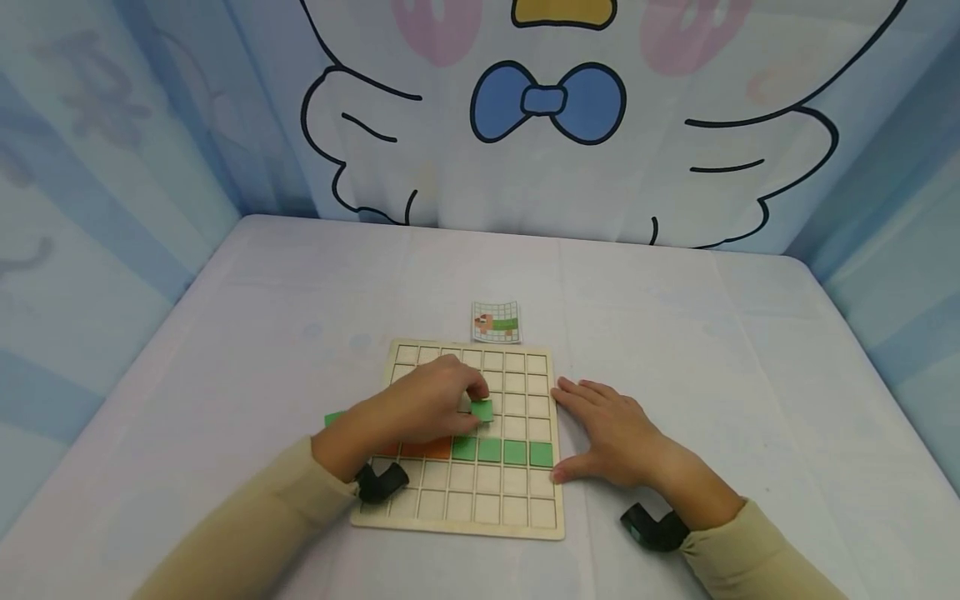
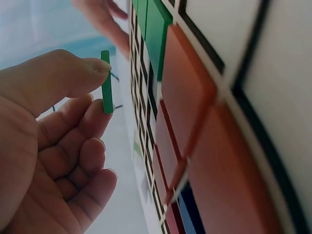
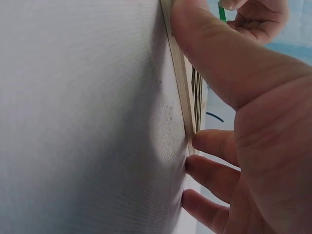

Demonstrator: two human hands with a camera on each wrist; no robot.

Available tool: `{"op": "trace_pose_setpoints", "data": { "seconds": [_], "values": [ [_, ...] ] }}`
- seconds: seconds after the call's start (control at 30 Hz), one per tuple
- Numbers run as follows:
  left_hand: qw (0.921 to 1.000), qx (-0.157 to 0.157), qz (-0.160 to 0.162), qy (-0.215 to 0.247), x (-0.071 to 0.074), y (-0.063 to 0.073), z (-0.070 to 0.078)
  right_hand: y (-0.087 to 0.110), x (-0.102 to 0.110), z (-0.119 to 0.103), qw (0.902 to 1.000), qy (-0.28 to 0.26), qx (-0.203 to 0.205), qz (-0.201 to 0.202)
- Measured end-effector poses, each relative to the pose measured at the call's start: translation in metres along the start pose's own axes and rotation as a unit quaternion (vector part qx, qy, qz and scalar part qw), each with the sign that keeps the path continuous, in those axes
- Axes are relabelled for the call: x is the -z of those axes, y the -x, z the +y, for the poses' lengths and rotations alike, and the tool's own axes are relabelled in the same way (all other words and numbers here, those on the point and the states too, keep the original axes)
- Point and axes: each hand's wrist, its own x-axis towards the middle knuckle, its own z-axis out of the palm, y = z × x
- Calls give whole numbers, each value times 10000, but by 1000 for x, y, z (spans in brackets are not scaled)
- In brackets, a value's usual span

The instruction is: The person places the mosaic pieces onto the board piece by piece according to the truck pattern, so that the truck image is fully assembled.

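Note:
My left hand [image 1: 427,406] pinches a green square tile [image 1: 482,410] between thumb and forefinger. In the left wrist view that tile [image 2: 107,95] is edge-on and apart from the gridded wooden board [image 1: 457,506]. A row of green tiles [image 1: 515,452] sits in the board's cells, reaching its right edge. Orange tiles [image 1: 437,448] continue that row leftward, partly hidden under my left hand; the left wrist view shows several orange tiles [image 2: 187,83] and a dark blue one [image 2: 190,207]. My right hand [image 1: 615,433] touches the board's right edge with thumb and spread fingertips.
A small picture card [image 1: 496,322] with an orange and green animal on a grid lies just beyond the board's far edge. Something green [image 1: 332,417] shows beside the left forearm, off the board. White cloth [image 1: 712,358] covers the table, with printed curtains around.

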Motion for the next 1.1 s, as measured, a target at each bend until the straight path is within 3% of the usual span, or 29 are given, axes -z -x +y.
{"op": "trace_pose_setpoints", "data": {
  "seconds": [0.4,0.77,1.1],
  "values": [
    [9989,-409,-187,-148,-12,-20,14,0,2,-2,10000,-63,37,-6],
    [9978,-239,-531,-327,-22,-38,25,0,3,-3,10000,-35,20,-48],
    [9958,-376,-694,-468,-22,-44,33,0,2,-2,10000,-40,73,3]
  ]
}}
